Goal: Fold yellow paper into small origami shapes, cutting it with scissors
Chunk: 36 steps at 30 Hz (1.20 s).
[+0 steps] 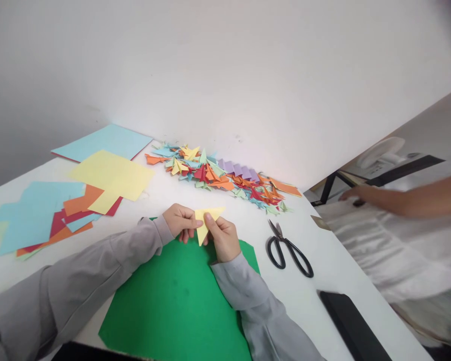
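Note:
A small piece of folded yellow paper (203, 218), roughly triangular, is held up between my two hands. My left hand (180, 221) pinches its left edge between thumb and fingers. On its right side, the thumb of my right hand (222, 237) presses against the front face, the fingers curled behind and partly hidden. Below both hands lies a green sheet (180, 301) on the white table (296, 321). Beyond them stretches a long pile of small folded paper pieces (210, 175) in orange, red, yellow, blue, green and purple.
Black-handled scissors (285, 248) lie open to the right, near a black flat object (351, 323). Coloured paper sheets (45, 210) and a larger blue sheet (105, 140) cover the left side. Past the table's right edge is another person's arm (417, 198), blurred.

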{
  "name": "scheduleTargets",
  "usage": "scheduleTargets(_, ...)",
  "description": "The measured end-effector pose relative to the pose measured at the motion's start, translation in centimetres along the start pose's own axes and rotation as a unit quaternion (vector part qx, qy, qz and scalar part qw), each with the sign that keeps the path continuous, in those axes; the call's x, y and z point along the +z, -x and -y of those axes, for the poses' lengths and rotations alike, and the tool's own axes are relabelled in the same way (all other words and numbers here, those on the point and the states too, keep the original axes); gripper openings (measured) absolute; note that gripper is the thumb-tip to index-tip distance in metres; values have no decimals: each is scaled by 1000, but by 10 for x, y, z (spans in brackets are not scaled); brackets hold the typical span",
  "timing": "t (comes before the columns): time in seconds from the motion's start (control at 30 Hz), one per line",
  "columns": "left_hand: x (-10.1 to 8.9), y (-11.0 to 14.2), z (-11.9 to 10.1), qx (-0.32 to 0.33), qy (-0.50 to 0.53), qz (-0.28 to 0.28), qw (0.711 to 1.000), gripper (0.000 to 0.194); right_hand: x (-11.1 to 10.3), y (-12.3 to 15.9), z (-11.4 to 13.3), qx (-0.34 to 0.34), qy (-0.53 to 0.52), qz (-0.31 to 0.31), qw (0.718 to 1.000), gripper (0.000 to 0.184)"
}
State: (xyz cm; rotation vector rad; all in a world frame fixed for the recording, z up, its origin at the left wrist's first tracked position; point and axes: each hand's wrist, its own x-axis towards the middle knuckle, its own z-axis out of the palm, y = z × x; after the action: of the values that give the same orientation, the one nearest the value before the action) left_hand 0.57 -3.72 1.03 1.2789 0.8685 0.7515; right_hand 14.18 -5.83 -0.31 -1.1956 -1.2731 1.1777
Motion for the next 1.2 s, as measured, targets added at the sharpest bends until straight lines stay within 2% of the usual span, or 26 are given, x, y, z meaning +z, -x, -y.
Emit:
scheduleTargets(0.2, -1, -1, -3, -18, 33, -20, 999, 42, 1, 3, 5, 1, 19, 37, 999, 43)
scheduleTargets(0.33, -2, -1, -3, 14, 3, -82, 997, 38, 1, 3, 3, 13, 24, 56, 998, 43)
scheduleTargets(0.53, -1, 1, -3, 64, -20, -106, 992, 32, 3, 2, 3, 16, -21, 104, 994, 26)
scheduleTargets(0.67, 2, 2, -1, 82, -41, -126, 988, 27, 4, 3, 6, 13, -14, 143, 990, 24)
scheduleTargets(0.93, 2, -4, 5, 43, 15, -142, 989, 30, 5, 2, 4, 15, -50, 126, 991, 27)
scheduleTargets(1.2, -2, -7, 6, 40, 91, -147, 984, 34, 4, -1, 3, 18, -58, 127, 990, 28)
